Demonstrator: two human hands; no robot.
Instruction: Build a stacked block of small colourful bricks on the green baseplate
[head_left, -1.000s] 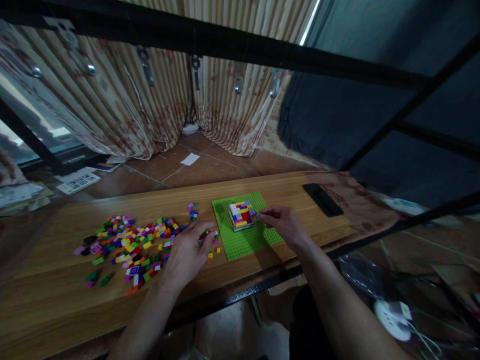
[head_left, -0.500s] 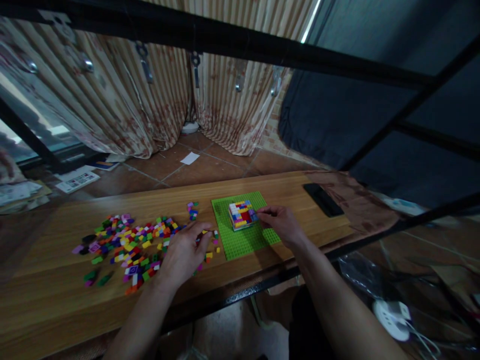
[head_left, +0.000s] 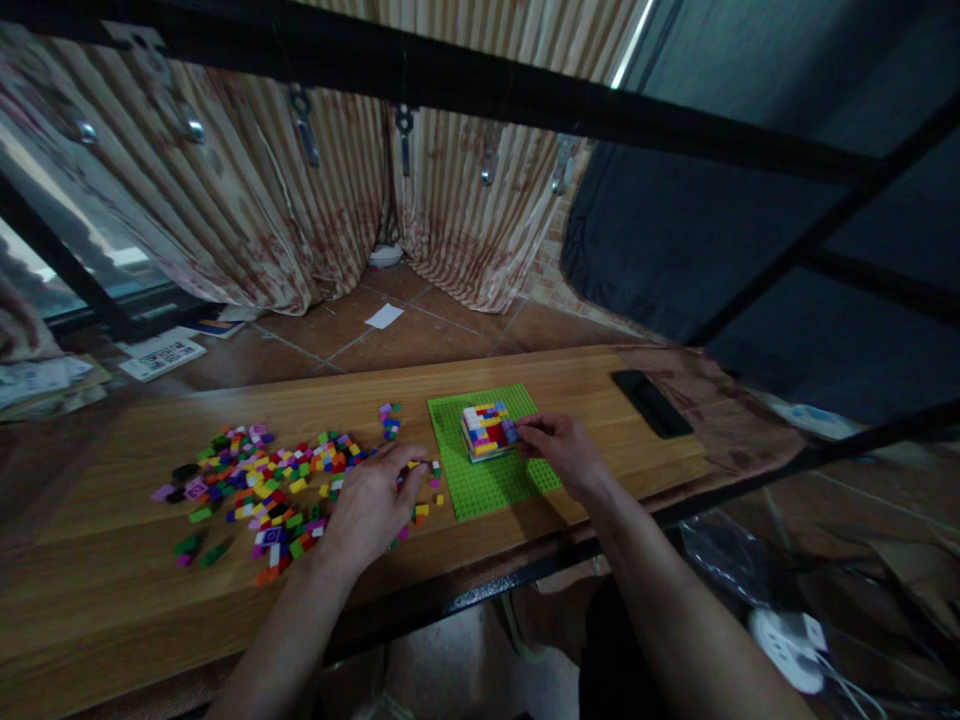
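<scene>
1. Brick structure [head_left: 486, 432] — on green baseplate [head_left: 480, 492].
2. Right hand [head_left: 559, 450] — fingers bent at structure's right edge, grip unclear; we judge brick-fitting, next needing careful alignment.
3. Left hand [head_left: 373, 505]: fingers curled beside loose bricks [head_left: 277, 480]; grip, we cannot tell.

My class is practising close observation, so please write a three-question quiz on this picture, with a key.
1. What colour is the baseplate beneath the model?
2. True or false: the loose blocks lie to the left of the baseplate, as the person sees it.
3. Which hand is nearer the model? A) left B) right

Key
1. Green.
2. True.
3. B, the right hand.
</scene>
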